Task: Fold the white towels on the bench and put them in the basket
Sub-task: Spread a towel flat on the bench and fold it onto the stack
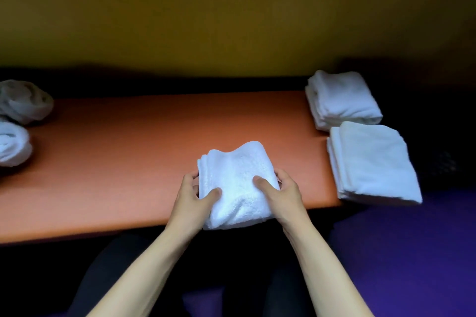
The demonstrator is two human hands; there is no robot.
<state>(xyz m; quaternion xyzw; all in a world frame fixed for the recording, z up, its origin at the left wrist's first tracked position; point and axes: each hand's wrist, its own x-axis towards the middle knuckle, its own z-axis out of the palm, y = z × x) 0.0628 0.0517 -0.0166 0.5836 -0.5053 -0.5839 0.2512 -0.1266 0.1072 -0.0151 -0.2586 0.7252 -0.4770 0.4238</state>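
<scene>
No writing or label can be read on anything here. The bench (116,162) is a long orange slab with a smooth matte top, running left to right in front of a dull mustard wall (231,8); a dark band of shadow lies between them. Below the near edge the floor (412,252) shows purple on the right, and the person's dark-clad legs fill the lower middle. A folded towel (233,183) lies near the front edge of the bench, just right of centre, its near end overhanging the edge slightly. The left hand (192,194) grips the towel's left side, thumb pressed on top and fingers curled round the edge. The right hand (279,190) grips the right side the same way, thumb on top pointing inward, fingers wrapped round the far side. Both forearms are bare and reach up from the bottom of the view, converging on the towel. At the right end of the bench sit two stacks of folded towels: the far stack (343,99) and, just beside it, the near stack (373,165), which hangs past the bench end. At the far left lie two loosely bundled towels, the far bundle (25,100) and the near bundle (14,143), partly cut off by the frame.
</scene>
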